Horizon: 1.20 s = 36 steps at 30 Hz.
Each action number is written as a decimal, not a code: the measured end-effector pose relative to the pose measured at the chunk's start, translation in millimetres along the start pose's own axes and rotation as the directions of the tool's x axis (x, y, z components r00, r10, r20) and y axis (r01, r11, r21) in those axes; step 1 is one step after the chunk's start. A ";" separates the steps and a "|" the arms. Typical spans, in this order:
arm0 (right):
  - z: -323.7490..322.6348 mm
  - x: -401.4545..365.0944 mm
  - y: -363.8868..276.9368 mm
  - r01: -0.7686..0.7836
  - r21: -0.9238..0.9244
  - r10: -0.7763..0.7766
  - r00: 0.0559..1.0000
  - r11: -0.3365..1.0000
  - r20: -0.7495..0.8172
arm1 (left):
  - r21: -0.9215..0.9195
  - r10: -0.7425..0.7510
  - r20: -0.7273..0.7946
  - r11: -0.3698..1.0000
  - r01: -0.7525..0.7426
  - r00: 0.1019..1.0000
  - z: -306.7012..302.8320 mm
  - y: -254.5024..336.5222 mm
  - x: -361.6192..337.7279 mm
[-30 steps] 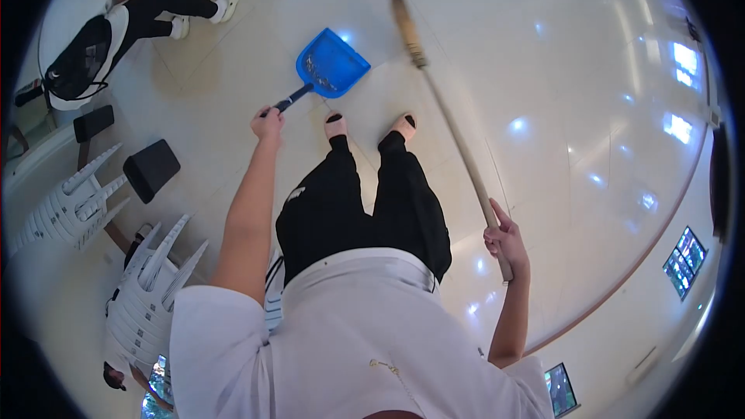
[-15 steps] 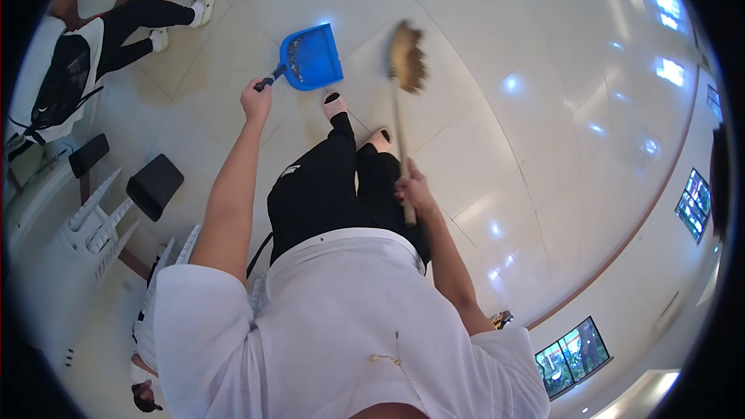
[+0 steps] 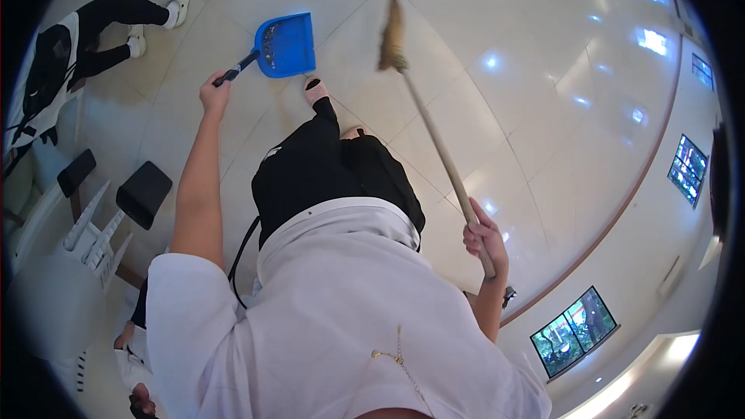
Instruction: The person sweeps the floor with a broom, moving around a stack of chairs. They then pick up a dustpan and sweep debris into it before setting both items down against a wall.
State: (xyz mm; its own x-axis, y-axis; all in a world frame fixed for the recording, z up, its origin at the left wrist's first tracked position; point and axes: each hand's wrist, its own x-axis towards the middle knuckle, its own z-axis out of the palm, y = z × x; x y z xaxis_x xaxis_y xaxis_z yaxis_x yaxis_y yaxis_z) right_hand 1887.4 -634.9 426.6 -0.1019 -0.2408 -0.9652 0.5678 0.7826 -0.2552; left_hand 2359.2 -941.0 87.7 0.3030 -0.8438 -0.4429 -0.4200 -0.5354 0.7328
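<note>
My left hand (image 3: 215, 95) is closed round the dark handle of a blue dustpan (image 3: 293, 45), held out ahead on the left. Grey debris (image 3: 269, 46) lies along the pan's rear, near the handle. My right hand (image 3: 486, 239) grips the wooden stick of a broom (image 3: 439, 145) near its end. The broom's tan bristle head (image 3: 393, 35) points forward, to the right of the dustpan and apart from it. Below the pan's front corner shows my left foot in a pink slipper (image 3: 316, 91).
Glossy tiles make up the floor (image 3: 466, 101). At the left stand white plastic chairs (image 3: 97, 244) and a black seat-like pad (image 3: 144, 195). A person in white clogs (image 3: 180, 4) is at the upper left, another person (image 3: 136, 361) behind at lower left. A wall with windows (image 3: 574, 331) runs along the right.
My right hand has swung outward to the right with the broom, whose stick now slants and whose head shows edge-on. The dustpan has shifted slightly left in view, still in my left hand.
</note>
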 end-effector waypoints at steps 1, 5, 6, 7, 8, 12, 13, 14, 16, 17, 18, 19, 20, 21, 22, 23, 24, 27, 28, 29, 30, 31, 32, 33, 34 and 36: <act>-8.7 -5.2 8.3 0.000 0.003 0.000 1.000 1.000 0.000 | 0.002 0.002 0.001 1.000 -0.002 1.000 -4.8 2.0 -4.3; -42.9 28.8 47.7 0.096 0.073 -0.083 0.983 0.993 -0.165 | -0.187 -0.026 0.022 0.982 0.030 0.999 -17.7 8.9 -15.4; -48.8 48.1 51.9 0.126 -0.059 -0.136 0.962 0.990 -0.235 | -0.209 -0.031 0.023 0.977 0.035 0.999 -20.5 10.0 -18.5; -52.1 72.1 47.6 0.123 0.001 -0.117 0.946 0.992 -0.303 | -0.203 -0.042 0.015 0.978 0.044 0.999 -21.7 12.7 -23.4; -53.9 101.1 36.7 0.129 0.062 -0.098 0.925 0.990 -0.368 | -0.194 -0.044 0.016 0.980 0.046 0.999 -19.7 18.9 -25.5; -57.2 176.7 -14.9 -0.038 0.378 0.062 0.997 0.925 -0.049 | -0.095 -0.004 0.007 0.995 0.005 1.000 2.3 29.8 -21.4; -43.0 184.4 -24.5 -0.114 0.426 0.100 0.993 0.898 0.055 | -0.081 -0.008 0.000 0.997 0.008 1.000 9.7 35.5 -23.4; -27.7 187.9 -28.7 -0.125 0.402 0.094 0.991 0.907 0.098 | -0.085 -0.019 -0.036 0.996 0.016 0.999 20.1 40.2 -25.8; 25.6 176.7 -38.7 -0.120 0.171 0.127 0.991 0.978 -0.031 | -0.088 -0.025 -0.075 0.996 0.018 0.997 37.3 51.4 -25.2; 51.9 165.4 -46.7 -0.141 0.049 0.142 0.989 0.989 -0.030 | -0.070 -0.050 -0.132 0.997 0.041 0.990 45.6 56.3 -22.5; 65.3 164.5 -48.0 -0.172 -0.067 0.175 0.984 0.983 0.039 | -0.055 -0.075 -0.189 0.996 0.066 0.979 50.0 60.2 -20.8; 82.5 158.8 -54.4 -0.138 -0.190 0.153 0.986 0.972 0.067 | -0.059 -0.075 -0.192 0.996 0.064 0.979 52.4 66.8 -19.2; 96.4 155.6 -61.8 -0.133 -0.196 0.148 0.987 0.972 0.067 | -0.075 -0.097 -0.201 0.994 0.083 0.975 53.7 72.5 -16.9; 108.5 154.0 -69.6 -0.141 -0.260 0.182 0.973 0.955 0.143 | -0.093 -0.117 -0.210 0.991 0.099 0.971 55.4 76.8 -15.0; 116.4 155.4 -74.5 -0.142 -0.323 0.219 0.952 0.936 0.215 | -0.103 -0.116 -0.212 0.990 0.096 0.970 56.9 74.4 -11.3; 118.5 163.6 -74.2 -0.139 -0.336 0.234 0.936 0.932 0.262 | -0.067 -0.089 -0.203 0.995 0.077 0.975 56.3 71.5 -7.5; 119.6 163.7 -79.7 -0.125 -0.341 0.224 0.937 0.932 0.268 | -0.030 -0.058 -0.197 0.998 0.053 0.979 53.5 65.9 -0.3; 111.9 149.7 -117.4 -0.104 -0.229 0.203 0.862 0.968 0.464 | 0.084 -0.079 -0.243 0.991 0.102 0.967 49.1 41.1 15.2; 107.3 127.3 -132.7 -0.043 -0.291 0.170 0.889 0.956 0.425 | 0.074 -0.072 -0.247 0.993 0.092 0.966 46.0 29.8 19.1; 99.8 103.8 -146.6 0.025 -0.351 0.120 0.915 0.936 0.386 | 0.057 -0.058 -0.249 0.996 0.075 0.967 45.4 27.9 19.8; 83.2 88.4 -155.0 0.043 -0.321 0.087 0.922 0.946 0.377 | -0.070 -0.137 -0.222 0.990 0.124 0.965 42.3 44.4 10.4; 65.9 75.9 -167.1 0.057 -0.291 0.056 0.929 0.955 0.366 | -0.191 -0.213 -0.179 0.965 0.178 0.961 40.2 60.4 1.2; 53.3 55.0 -180.3 0.058 -0.273 0.033 0.948 0.960 0.318 | -0.260 -0.241 -0.171 0.946 0.192 0.955 37.9 60.3 -1.8; 42.4 35.7 -193.9 0.056 -0.253 0.015 0.963 0.966 0.269 | -0.323 -0.271 -0.162 0.923 0.208 0.949 34.9 57.8 -1.8; 28.1 26.4 -202.6 0.066 -0.230 -0.018 0.978 0.971 0.207 | -0.366 -0.323 -0.142 0.896 0.253 0.936 34.1 61.0 -4.3; 5.8 22.5 -226.4 0.081 -0.208 -0.052 0.988 0.975 0.142 | -0.410 -0.372 -0.118 0.863 0.296 0.921 35.0 69.2 -9.1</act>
State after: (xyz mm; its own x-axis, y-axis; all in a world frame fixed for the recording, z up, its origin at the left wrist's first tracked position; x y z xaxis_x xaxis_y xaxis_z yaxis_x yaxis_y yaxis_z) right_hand 1761.3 -820.9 462.9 -0.0141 -0.3605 -0.9327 0.3749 0.8628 -0.3391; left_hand 2297.5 -971.7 124.4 0.5363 -0.5732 -0.6196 0.0784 -0.6970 0.7127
